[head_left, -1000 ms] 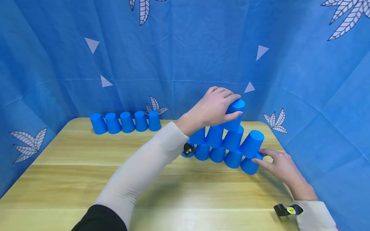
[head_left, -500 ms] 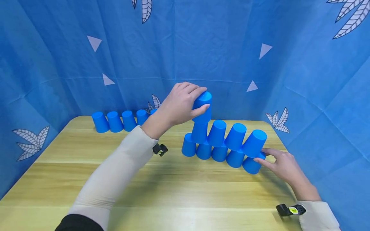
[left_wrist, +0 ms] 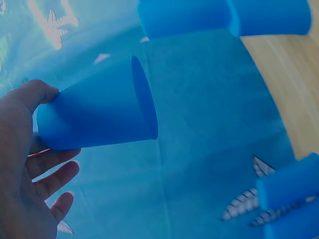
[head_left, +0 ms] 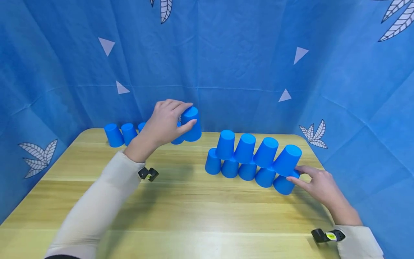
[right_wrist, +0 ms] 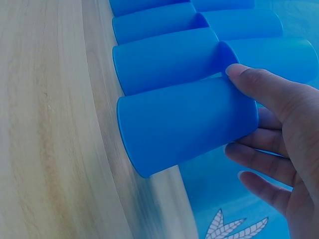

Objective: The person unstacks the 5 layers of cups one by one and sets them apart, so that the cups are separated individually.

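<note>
My left hand (head_left: 166, 122) holds an upside-down blue cup (left_wrist: 97, 112) in the air, thumb on one side and fingers on the other near its closed end. At the right end of a two-tier cup stack, my right hand (head_left: 318, 183) grips the last bottom cup (right_wrist: 187, 124) near its base, thumb and fingers on opposite sides. Several bottom cups (head_left: 230, 168) stand in a slanting row, rims down. Bridging their gaps is the upper tier, with its right-end cup (head_left: 288, 160) just above my right thumb.
Along the back left of the wooden table (head_left: 194, 216) runs a row of upside-down blue cups (head_left: 114, 135), partly hidden behind my left hand. A blue patterned cloth (head_left: 226, 64) hangs behind the table and at its sides.
My left hand has carried its cup leftward from above the right part of the stack, past the stack's left end toward the back row. The right hand keeps its grip on the end cup.
</note>
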Demonstrator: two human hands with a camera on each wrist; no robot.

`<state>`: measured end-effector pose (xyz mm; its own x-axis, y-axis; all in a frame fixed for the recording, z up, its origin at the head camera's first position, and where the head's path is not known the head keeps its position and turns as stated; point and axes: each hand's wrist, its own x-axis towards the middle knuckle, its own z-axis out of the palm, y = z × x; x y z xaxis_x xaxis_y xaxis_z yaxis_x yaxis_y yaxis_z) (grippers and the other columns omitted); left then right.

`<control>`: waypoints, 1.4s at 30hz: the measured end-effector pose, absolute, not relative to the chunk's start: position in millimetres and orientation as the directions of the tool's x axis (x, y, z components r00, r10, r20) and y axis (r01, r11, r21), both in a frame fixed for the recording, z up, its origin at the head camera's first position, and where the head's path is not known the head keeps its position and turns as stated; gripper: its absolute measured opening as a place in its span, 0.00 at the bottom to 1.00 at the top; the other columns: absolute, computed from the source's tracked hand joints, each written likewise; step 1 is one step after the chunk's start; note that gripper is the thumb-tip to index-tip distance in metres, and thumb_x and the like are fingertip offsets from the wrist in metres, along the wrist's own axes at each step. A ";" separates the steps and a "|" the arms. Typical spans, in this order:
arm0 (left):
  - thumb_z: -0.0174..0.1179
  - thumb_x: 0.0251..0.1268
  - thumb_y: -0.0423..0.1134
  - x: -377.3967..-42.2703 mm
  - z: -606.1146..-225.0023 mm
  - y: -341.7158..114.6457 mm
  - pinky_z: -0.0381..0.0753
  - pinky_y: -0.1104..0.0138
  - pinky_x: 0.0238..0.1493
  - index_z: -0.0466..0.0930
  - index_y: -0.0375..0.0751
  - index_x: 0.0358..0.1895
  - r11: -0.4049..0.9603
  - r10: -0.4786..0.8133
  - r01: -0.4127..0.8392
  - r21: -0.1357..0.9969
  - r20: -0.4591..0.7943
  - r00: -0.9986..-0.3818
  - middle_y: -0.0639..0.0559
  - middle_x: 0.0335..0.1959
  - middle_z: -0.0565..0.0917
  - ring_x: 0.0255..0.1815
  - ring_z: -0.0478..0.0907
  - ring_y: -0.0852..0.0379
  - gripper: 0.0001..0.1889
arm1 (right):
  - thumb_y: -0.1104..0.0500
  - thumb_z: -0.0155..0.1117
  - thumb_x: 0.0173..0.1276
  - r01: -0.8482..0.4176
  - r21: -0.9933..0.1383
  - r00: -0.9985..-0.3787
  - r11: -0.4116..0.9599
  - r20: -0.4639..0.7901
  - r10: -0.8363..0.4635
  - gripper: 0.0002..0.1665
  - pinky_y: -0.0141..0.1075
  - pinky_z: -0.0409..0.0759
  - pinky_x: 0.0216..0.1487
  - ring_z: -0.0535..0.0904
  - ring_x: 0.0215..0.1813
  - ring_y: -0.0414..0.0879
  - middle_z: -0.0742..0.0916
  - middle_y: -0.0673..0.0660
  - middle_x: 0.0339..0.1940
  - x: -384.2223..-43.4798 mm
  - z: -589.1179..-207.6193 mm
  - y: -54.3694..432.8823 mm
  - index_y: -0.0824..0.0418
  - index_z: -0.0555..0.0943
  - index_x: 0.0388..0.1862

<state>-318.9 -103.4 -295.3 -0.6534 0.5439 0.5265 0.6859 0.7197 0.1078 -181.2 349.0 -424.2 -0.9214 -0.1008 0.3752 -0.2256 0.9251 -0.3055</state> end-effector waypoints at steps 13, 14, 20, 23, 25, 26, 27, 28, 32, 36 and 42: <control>0.60 0.68 0.52 -327.7 -341.2 -159.0 0.61 0.42 0.61 0.73 0.38 0.66 0.794 0.424 0.563 0.228 0.455 -0.783 0.39 0.61 0.77 0.65 0.66 0.38 0.29 | 0.46 0.74 0.59 -0.207 -0.322 -0.932 0.924 0.352 -0.086 0.28 0.50 0.78 0.31 0.76 0.25 0.44 0.88 0.67 0.42 -181.2 -425.6 349.4 0.68 0.84 0.48; 0.60 0.68 0.52 -328.2 -344.0 -162.4 0.61 0.41 0.61 0.73 0.38 0.66 0.799 0.413 0.551 0.241 0.447 -0.794 0.39 0.61 0.76 0.65 0.66 0.38 0.29 | 0.47 0.74 0.59 -0.208 -0.322 -0.931 0.923 0.355 -0.086 0.28 0.49 0.78 0.31 0.76 0.24 0.43 0.88 0.67 0.42 -181.5 -425.4 349.2 0.68 0.84 0.48; 0.61 0.67 0.53 -332.0 -363.1 -181.3 0.60 0.41 0.62 0.73 0.38 0.66 0.817 0.358 0.493 0.299 0.408 -0.840 0.38 0.62 0.75 0.66 0.65 0.37 0.30 | 0.48 0.75 0.58 -0.217 -0.322 -0.924 0.921 0.373 -0.087 0.27 0.57 0.79 0.34 0.83 0.31 0.56 0.88 0.67 0.41 -180.3 -426.1 348.8 0.69 0.84 0.46; 0.61 0.67 0.52 -333.8 -373.7 -192.1 0.60 0.39 0.62 0.72 0.38 0.66 0.826 0.324 0.461 0.324 0.397 -0.859 0.36 0.63 0.74 0.66 0.65 0.35 0.30 | 0.48 0.75 0.58 -0.220 -0.326 -0.924 0.919 0.373 -0.089 0.27 0.59 0.79 0.36 0.84 0.37 0.62 0.88 0.67 0.41 -180.0 -426.6 348.7 0.68 0.85 0.46; 0.62 0.67 0.52 -334.8 -380.9 -199.6 0.59 0.38 0.62 0.72 0.37 0.66 0.829 0.300 0.443 0.342 0.398 -0.867 0.36 0.63 0.74 0.66 0.65 0.35 0.30 | 0.49 0.76 0.58 -0.227 -0.324 -0.920 0.918 0.380 -0.093 0.26 0.59 0.79 0.36 0.84 0.39 0.63 0.88 0.66 0.41 -180.5 -426.8 348.6 0.68 0.85 0.46; 0.62 0.66 0.51 -335.2 -384.3 -203.4 0.59 0.38 0.62 0.72 0.37 0.66 0.830 0.287 0.434 0.350 0.399 -0.871 0.36 0.63 0.74 0.66 0.65 0.35 0.30 | 0.49 0.76 0.58 -0.232 -0.323 -0.918 0.918 0.384 -0.097 0.26 0.59 0.79 0.36 0.84 0.39 0.63 0.88 0.66 0.40 -180.9 -427.1 348.7 0.68 0.85 0.46; 0.63 0.66 0.51 -335.8 -387.8 -207.4 0.59 0.37 0.61 0.72 0.37 0.66 0.832 0.276 0.425 0.357 0.400 -0.874 0.35 0.64 0.74 0.66 0.65 0.35 0.30 | 0.49 0.76 0.57 -0.236 -0.319 -0.916 0.918 0.388 -0.101 0.26 0.59 0.79 0.36 0.84 0.38 0.63 0.88 0.65 0.40 -181.3 -427.3 348.7 0.68 0.85 0.45; 0.63 0.66 0.51 -336.5 -390.7 -210.7 0.59 0.37 0.61 0.71 0.37 0.66 0.833 0.265 0.416 0.364 0.398 -0.878 0.35 0.64 0.73 0.66 0.65 0.34 0.31 | 0.49 0.76 0.57 -0.240 -0.315 -0.913 0.918 0.394 -0.104 0.26 0.58 0.79 0.36 0.84 0.37 0.62 0.88 0.65 0.40 -181.5 -427.8 348.9 0.67 0.85 0.45; 0.63 0.66 0.51 -339.3 -401.0 -224.0 0.58 0.37 0.60 0.70 0.36 0.67 0.843 0.221 0.370 0.389 0.377 -0.900 0.34 0.64 0.72 0.66 0.63 0.33 0.32 | 0.49 0.77 0.56 -0.248 -0.301 -0.907 0.921 0.405 -0.112 0.26 0.57 0.79 0.34 0.84 0.34 0.59 0.88 0.65 0.39 -182.5 -429.5 349.7 0.67 0.85 0.44; 0.63 0.66 0.52 -341.3 -408.5 -236.7 0.56 0.36 0.60 0.69 0.34 0.67 0.853 0.179 0.326 0.408 0.357 -0.917 0.31 0.65 0.70 0.66 0.61 0.30 0.33 | 0.49 0.77 0.56 -0.241 -0.297 -0.909 0.924 0.402 -0.108 0.26 0.55 0.79 0.32 0.83 0.30 0.53 0.88 0.65 0.38 -183.2 -429.7 349.3 0.67 0.86 0.44; 0.60 0.68 0.55 -345.9 -414.1 -251.2 0.52 0.34 0.63 0.68 0.34 0.68 0.849 0.129 0.288 0.443 0.355 -0.926 0.31 0.66 0.68 0.68 0.59 0.28 0.35 | 0.49 0.77 0.56 -0.232 -0.299 -0.910 0.925 0.404 -0.098 0.25 0.54 0.79 0.31 0.82 0.28 0.51 0.89 0.64 0.38 -182.4 -429.1 348.3 0.66 0.86 0.43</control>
<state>-345.9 -251.2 -414.1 -0.9258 0.1288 0.3553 0.2882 0.8488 0.4433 -182.4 348.3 -429.1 -0.9095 -0.0979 0.4039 -0.2325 0.9254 -0.2992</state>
